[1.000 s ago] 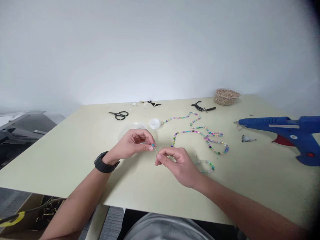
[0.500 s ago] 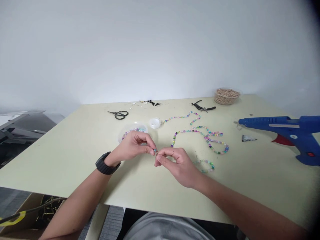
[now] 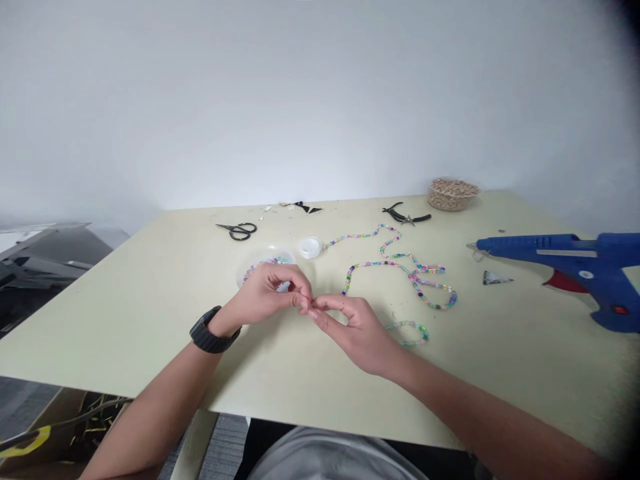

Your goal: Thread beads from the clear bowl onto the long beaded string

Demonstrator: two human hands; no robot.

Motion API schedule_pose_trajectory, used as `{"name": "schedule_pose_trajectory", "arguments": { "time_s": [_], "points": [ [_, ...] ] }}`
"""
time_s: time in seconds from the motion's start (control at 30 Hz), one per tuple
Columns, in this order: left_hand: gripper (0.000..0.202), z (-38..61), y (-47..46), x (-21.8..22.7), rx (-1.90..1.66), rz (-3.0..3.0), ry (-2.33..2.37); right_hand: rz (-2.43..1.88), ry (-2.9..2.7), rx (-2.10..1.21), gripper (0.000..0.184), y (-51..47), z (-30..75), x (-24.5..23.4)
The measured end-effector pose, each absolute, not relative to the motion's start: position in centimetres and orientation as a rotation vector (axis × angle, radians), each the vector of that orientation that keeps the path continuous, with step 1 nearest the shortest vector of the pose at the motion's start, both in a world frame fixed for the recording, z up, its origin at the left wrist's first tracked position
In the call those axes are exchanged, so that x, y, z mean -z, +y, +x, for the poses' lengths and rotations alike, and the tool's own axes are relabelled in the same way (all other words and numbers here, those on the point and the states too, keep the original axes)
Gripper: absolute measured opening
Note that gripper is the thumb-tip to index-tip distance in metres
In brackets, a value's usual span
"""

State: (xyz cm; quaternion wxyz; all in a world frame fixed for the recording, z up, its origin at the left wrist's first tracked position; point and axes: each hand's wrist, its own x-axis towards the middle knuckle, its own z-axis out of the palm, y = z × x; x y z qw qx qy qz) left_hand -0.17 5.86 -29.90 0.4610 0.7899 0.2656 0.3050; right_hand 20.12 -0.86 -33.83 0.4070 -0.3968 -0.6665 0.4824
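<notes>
My left hand (image 3: 273, 291) and my right hand (image 3: 357, 333) meet at their fingertips above the table. A small blue bead, visible a moment ago in the left pinch, is now covered by the fingers. My right thumb and forefinger pinch what seems to be the end of the thread, itself too fine to see. A long strand of colourful beads (image 3: 380, 263) winds over the table and passes behind my right hand. Another loop of beads (image 3: 423, 330) shows beside my right wrist. Behind my left hand, a clear dish (image 3: 242, 275) holds loose beads.
Small black scissors (image 3: 241, 231) lie at the back left. A white round spool or lid (image 3: 310, 247) touches the strand's far end. Black pliers (image 3: 400, 214) and a tub of tan pellets (image 3: 453, 194) are at the back right. A blue glue gun (image 3: 565, 250) occupies the right side.
My fingertips have come together; the blue bead between them has gone out of sight. My right forefinger has straightened towards the left fingertips. Things on the table stay put.
</notes>
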Motion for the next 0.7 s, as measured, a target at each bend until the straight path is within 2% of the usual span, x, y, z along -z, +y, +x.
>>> {"name": "schedule_pose_trajectory", "arguments": {
  "time_s": [0.13, 0.3, 0.5, 0.6, 0.7],
  "points": [
    [0.017, -0.6, 6.0, 29.6, -0.758, 1.998, 0.722, -1.034, -1.669, -1.196, 0.031, -0.8, 20.2, 33.9],
    [0.027, -3.7, 7.5, 28.4, -1.020, 2.306, 1.207, -1.067, -1.617, -1.175, 0.027, -0.9, 20.4, 33.7],
    [0.076, -6.8, 8.9, 28.0, -0.524, 2.200, 1.219, -1.066, -1.625, -1.164, 0.025, -0.9, 20.4, 33.8],
    [0.081, -6.7, 9.0, 28.5, -0.308, 2.176, 1.277, -1.073, -1.622, -1.167, 0.025, -0.9, 20.4, 33.8],
    [0.081, -6.4, 9.1, 28.9, -0.244, 2.164, 1.339, -1.086, -1.622, -1.181, 0.026, -0.9, 20.4, 33.7]
  ]
}}
